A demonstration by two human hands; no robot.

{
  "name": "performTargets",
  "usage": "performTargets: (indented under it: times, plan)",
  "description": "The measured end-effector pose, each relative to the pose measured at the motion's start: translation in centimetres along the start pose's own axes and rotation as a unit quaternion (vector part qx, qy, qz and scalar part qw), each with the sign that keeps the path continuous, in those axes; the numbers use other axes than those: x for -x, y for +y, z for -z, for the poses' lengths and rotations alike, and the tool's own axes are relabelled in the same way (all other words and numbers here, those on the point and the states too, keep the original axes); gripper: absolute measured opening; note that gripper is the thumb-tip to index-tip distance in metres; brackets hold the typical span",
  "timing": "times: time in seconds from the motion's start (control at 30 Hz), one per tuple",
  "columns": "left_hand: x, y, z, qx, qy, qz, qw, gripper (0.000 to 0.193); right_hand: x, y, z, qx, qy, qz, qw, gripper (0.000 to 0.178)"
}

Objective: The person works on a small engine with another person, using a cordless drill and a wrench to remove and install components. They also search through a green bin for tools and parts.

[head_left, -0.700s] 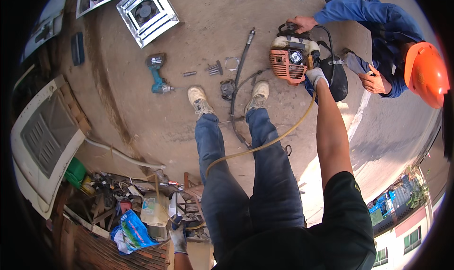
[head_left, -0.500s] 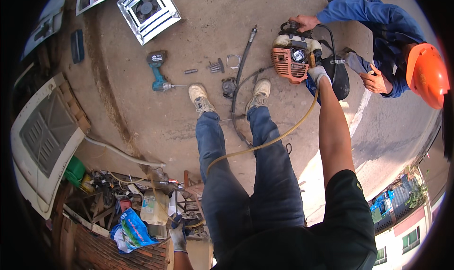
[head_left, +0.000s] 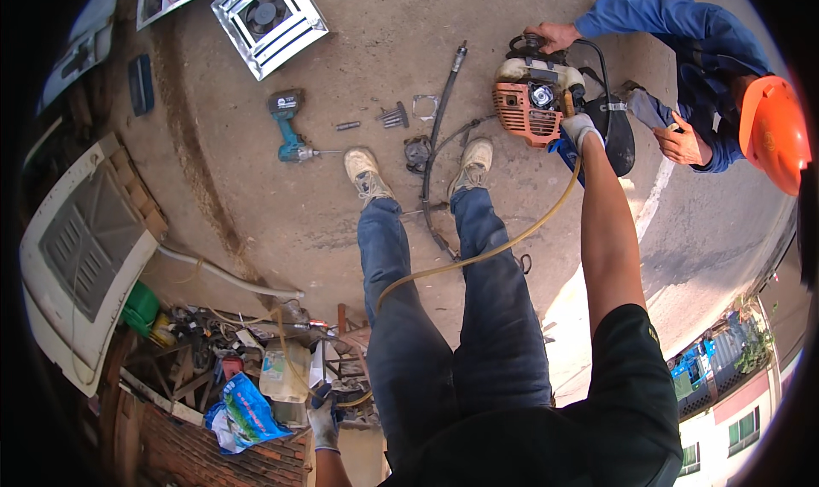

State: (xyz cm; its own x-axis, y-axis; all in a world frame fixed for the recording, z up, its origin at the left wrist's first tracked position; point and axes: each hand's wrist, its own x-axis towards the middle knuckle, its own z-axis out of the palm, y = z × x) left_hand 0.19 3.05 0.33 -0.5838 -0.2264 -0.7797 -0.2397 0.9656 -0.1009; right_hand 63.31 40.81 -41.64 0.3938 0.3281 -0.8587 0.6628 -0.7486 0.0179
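My right hand, in a pale glove, closes round the upper end of a yellow hose, against the lower right side of a small orange and white petrol engine. A short brown piece sticks up beyond my fingers; its kind is unclear. The hose droops across my legs toward the lower left. There my left hand, gloved with dark fingertips, closes round a stretch of it beside the scrap pile. A co-worker's hand grips the engine's top; their other hand is off to the right.
A teal cordless driver, a black flexible shaft, a metal gasket and a finned part lie on the concrete. A square fan unit stands farther off. Scrap and a blue bag fill the lower left.
The view has shifted slightly, moving most things a little to the right in the picture. Both hands keep their hold, and the co-worker's hand stays on the engine.
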Motion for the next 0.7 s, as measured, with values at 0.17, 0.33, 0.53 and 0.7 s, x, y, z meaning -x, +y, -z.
performTargets:
  times: [0.17, 0.33, 0.53, 0.7]
  plan:
    - [-0.8, -1.1, 0.7, 0.011, -0.003, -0.017, 1.000, 0.031, 1.2, -0.9, 0.5, -0.034, -0.006, -0.021, 0.999, 0.024]
    - [-1.7, -2.4, 1.0, 0.023, -0.005, -0.031, 0.999, 0.031, 0.6, -0.3, 0.5, -0.023, -0.012, -0.017, 1.000, 0.025]
    - [-1.3, -1.9, 0.6, 0.011, -0.003, -0.023, 1.000, 0.031, -0.5, 0.6, 0.2, 0.021, -0.045, 0.028, 0.998, 0.028]
    - [-0.7, -0.6, 0.3, -0.014, -0.012, -0.019, 1.000, 0.030, 0.5, 0.2, 0.6, 0.003, -0.008, -0.002, 1.000, 0.031]
